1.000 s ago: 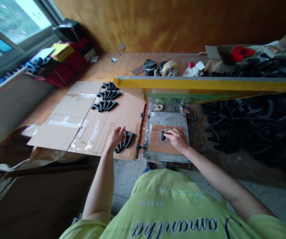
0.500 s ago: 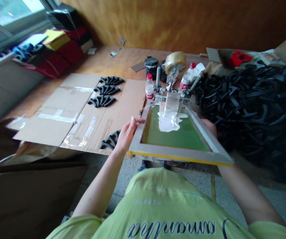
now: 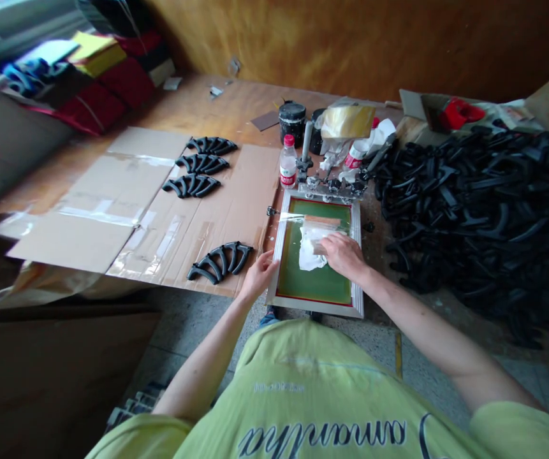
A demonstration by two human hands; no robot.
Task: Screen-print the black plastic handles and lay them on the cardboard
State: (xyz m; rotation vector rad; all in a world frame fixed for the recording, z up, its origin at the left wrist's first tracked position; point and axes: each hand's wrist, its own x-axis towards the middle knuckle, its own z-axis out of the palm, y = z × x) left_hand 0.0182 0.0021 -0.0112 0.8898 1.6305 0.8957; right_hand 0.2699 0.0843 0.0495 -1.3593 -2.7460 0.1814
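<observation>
A silver-framed screen-printing screen (image 3: 356, 255) with green mesh lies flat on the wooden bench, with a patch of white ink (image 3: 308, 252) on the mesh. My right hand (image 3: 344, 255) is on the mesh, gripping a flat squeegee (image 3: 321, 222) with a tan edge. My left hand (image 3: 261, 276) has its fingers on the screen's near left rail. Just left of that hand, a cluster of black curved moulded parts (image 3: 219, 262) lies on flattened cardboard (image 3: 236, 204). Whatever lies under the screen is hidden.
Several more black clusters (image 3: 192, 185) line the cardboard. A large heap of black parts (image 3: 475, 217) fills the right side. Behind the screen stand a water bottle (image 3: 288, 161), a black ink tin (image 3: 292, 121) and a taped plastic bundle (image 3: 348, 121).
The screen has swung down from tilted to flat on the bench. My right hand has moved from under its edge onto the mesh and squeegee. My left hand has shifted to the near rail.
</observation>
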